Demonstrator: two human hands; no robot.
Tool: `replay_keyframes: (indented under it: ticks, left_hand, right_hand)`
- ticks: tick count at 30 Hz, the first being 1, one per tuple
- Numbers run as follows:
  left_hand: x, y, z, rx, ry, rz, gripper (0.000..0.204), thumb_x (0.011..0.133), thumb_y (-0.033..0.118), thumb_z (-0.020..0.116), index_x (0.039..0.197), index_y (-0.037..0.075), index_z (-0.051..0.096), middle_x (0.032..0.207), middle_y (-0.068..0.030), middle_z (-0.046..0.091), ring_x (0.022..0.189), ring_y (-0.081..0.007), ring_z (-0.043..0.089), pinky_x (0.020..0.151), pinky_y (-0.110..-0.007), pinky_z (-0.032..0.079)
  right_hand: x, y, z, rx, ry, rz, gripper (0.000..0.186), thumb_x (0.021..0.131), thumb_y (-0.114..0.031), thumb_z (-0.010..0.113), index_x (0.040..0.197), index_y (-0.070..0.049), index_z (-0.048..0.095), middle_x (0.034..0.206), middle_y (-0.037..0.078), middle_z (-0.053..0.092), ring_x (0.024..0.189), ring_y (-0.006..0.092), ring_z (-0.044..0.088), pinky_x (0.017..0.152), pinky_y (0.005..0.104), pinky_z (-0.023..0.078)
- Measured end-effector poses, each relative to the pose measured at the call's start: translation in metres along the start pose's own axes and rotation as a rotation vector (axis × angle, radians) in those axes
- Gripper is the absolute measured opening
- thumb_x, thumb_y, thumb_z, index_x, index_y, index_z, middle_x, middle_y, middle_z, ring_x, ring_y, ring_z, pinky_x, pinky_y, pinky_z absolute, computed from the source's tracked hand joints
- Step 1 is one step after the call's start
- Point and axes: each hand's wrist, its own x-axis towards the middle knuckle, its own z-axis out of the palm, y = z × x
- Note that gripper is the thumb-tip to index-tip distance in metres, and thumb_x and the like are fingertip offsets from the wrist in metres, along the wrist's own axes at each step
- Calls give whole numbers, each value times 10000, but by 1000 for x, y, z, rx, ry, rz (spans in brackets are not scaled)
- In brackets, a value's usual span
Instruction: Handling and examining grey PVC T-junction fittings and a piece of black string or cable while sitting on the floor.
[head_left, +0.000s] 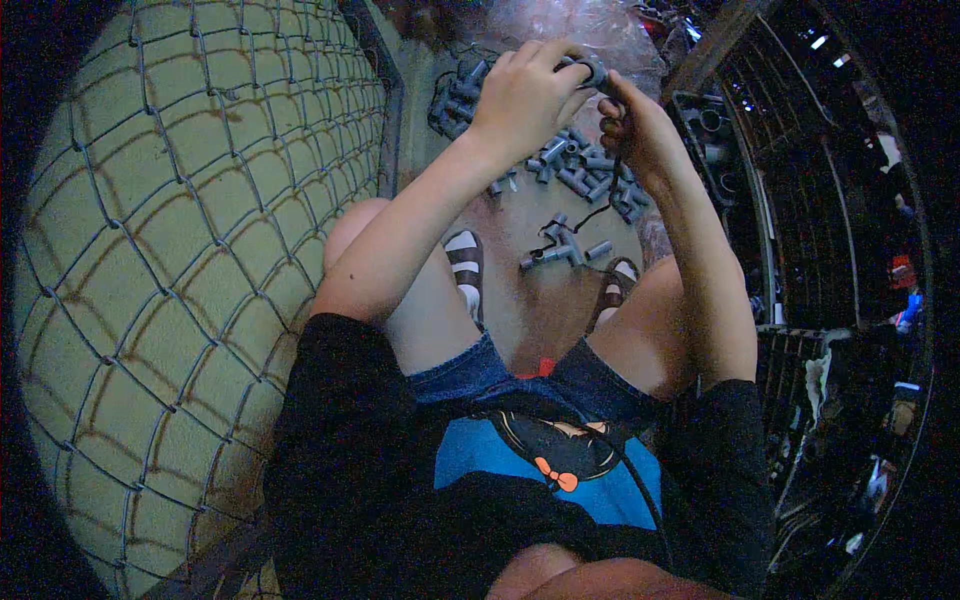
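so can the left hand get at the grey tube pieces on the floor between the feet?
Probably yes. The left hand is raised, gripping a small grey tube piece with the right hand. The grey pieces on the floor lie uncovered between the knees; only a thin black cord dangles there.

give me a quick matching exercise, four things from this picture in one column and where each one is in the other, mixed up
Things:
1. wire mesh fence
2. pile of grey tube pieces
3. small grey piece
4. striped sandal

Places:
A. on the person's foot
B. between the left hand and right hand
C. along the person's left
D. on the ground under the hands

Pairs: 1-C, 2-D, 3-B, 4-A
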Motion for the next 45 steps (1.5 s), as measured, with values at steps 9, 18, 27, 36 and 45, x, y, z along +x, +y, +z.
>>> replay_keyframes:
  ticks: [9,18,27,36,45]
  left_hand:
    - [-2,-11,-1,63,-52,-33,198,831,239,688,966,94,703,1081,-70,645,995,-282,628,804,-402,523]
    - [3,-14,-9,-159,42,-184,197,841,230,691,950,67,668,1076,-78,628,833,-336,673,707,-437,555]
    - [2,-5,-6,-219,94,-75,230,822,181,707,999,64,618,1060,-91,624,860,-338,663,724,-426,553]
    - [4,-7,-5,-404,19,-101,229,810,183,712,988,49,661,1065,-107,653,920,-327,665,776,-437,541]
    - [14,-8,-11,-857,-314,-418,178,881,128,700,975,-23,706,1105,-136,632,886,-198,674,775,-311,543]
  right_hand:
    - [-9,-8,-10,-517,-116,-222,308,972,-315,585,1119,-43,587,879,43,676,674,90,598,628,223,457]
    - [-6,-11,-26,-548,87,-483,270,970,-198,599,1157,-5,617,917,67,701,713,95,614,653,214,465]
    - [-13,-13,-20,-569,94,-591,292,937,-227,636,1085,23,661,874,55,707,688,79,570,629,221,457]
    - [-12,-5,-22,-568,87,-375,466,859,-392,713,1140,-23,673,799,-9,598,675,77,500,603,218,401]
    - [2,1,-37,-507,106,-239,360,918,-284,675,1188,-52,634,863,-13,619,724,68,531,662,229,439]
